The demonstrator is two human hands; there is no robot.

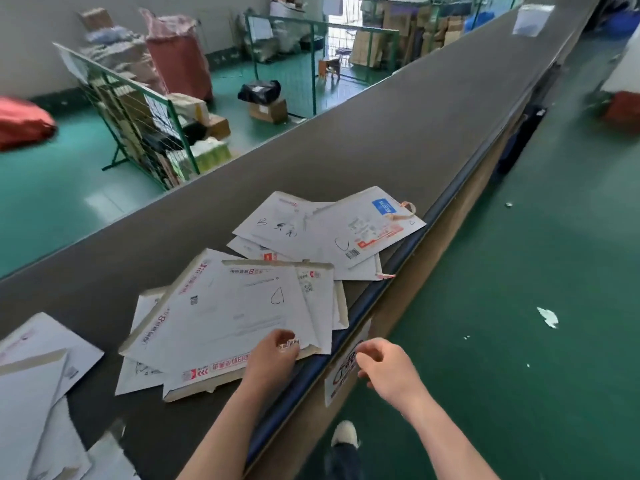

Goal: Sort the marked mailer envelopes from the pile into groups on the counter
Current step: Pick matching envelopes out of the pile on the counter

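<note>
White mailer envelopes lie in groups on a long grey counter point(398, 126). The near group has a top envelope point(242, 306) marked with a hand-drawn D shape. My left hand point(273, 355) pinches that envelope's near edge, thumb on top. A farther group point(329, 230) shows an envelope marked B and one with a blue label and a C. More envelopes point(38, 368) sit at the lower left. My right hand point(384, 368) hangs off the counter's edge over the floor, fingers loosely curled, holding nothing.
A dark blue rail point(415, 261) runs along the counter's right edge, over a cardboard side panel. Behind the counter stand green wire cages point(138, 126), boxes and red sacks. The green floor point(536, 271) to the right carries scraps of paper. My shoe point(344, 434) shows below.
</note>
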